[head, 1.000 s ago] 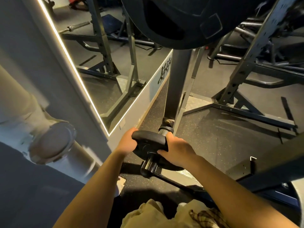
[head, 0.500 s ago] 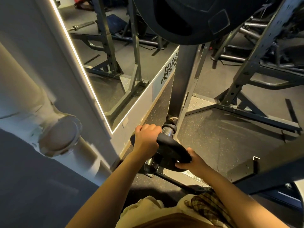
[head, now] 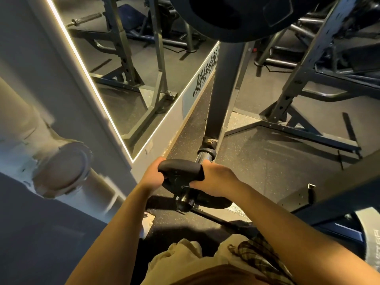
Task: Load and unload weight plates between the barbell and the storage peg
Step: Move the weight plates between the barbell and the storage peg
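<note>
A small black weight plate (head: 178, 171) sits on the chrome storage peg (head: 203, 157) low on the rack's upright post (head: 224, 87). The peg's black end (head: 185, 201) pokes out through the plate's hole toward me. My left hand (head: 152, 177) grips the plate's left rim. My right hand (head: 213, 178) grips its right rim, thumb across the near face. A large black plate (head: 232, 17) hangs overhead at the top of the view.
A lit-edged wall mirror (head: 115, 83) stands to the left, a white pipe (head: 51, 161) runs along the wall. Black rack legs and braces (head: 292, 128) cross the rubber floor to the right. A dark beam (head: 329, 192) juts in at right.
My left hand moved from the plate's top to its left rim, and my right hand rose from the lower rim to the right side. The plate stays on the peg.
</note>
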`<state>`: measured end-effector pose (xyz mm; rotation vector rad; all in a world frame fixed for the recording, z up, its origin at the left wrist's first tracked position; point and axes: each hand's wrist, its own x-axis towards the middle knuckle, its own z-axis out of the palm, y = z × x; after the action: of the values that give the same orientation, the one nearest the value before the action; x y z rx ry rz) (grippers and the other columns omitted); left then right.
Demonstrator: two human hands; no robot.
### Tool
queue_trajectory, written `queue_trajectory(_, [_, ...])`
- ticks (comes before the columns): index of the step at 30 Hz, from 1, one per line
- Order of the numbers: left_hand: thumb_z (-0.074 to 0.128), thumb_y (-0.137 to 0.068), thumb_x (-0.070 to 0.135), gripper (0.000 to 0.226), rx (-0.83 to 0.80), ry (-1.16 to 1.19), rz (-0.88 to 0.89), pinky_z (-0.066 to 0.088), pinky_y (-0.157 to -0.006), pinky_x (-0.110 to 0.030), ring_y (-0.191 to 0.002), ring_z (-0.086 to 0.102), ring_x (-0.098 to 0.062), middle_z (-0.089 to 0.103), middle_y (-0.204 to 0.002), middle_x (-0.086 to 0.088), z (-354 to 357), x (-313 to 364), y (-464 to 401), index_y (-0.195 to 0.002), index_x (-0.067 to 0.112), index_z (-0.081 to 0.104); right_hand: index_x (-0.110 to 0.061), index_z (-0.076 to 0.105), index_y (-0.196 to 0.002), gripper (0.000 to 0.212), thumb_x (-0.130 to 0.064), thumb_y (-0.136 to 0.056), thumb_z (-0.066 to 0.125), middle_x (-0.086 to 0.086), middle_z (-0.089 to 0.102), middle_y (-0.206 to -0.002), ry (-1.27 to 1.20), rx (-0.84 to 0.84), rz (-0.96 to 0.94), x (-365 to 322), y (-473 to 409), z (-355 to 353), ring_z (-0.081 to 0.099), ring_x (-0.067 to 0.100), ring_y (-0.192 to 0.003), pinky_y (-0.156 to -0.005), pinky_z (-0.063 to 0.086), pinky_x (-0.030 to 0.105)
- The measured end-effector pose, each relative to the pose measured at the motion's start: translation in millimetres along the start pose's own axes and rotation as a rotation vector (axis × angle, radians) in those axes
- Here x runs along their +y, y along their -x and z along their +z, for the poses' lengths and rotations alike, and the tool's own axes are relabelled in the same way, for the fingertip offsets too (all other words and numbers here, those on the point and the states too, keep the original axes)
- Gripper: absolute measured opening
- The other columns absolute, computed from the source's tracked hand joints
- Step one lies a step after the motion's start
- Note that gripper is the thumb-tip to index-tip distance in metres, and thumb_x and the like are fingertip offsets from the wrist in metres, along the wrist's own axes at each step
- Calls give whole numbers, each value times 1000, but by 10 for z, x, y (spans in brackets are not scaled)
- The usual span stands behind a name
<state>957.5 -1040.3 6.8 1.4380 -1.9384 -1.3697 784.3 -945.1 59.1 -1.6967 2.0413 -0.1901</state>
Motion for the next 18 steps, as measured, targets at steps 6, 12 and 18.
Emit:
queue_trajectory(6, [45,-90,-11,33,23,44,-24,49,-90,-39,-92,58,-19,59,-94,-5,26,11,-3,-91,22,52,-15,49,-123,45,-43,-90,62,4,64,-116,-50,193,-77,58,55,105,63,20,-101,-74,43,19])
queue_trajectory(12, [63,-80,2,26,79,-286,73,40,-68,-20,-78,50,-12,53,-82,6,115,219,28,-84,23,49,-15,48,-121,42,-35,-89,67,0,59,-112,-335,40,0,394,242,207,60,18,-102,-78,47,16])
queue_trajectory(18, [57,-91,44,23,218,-790,571,39,-85,-28,-79,49,-11,53,-81,7,403,392,131,-89,21,59,-21,51,-112,40,-20,-81,76,-5,57,-104,-608,-73,185,733,383,576,57,19,-105,-86,50,22])
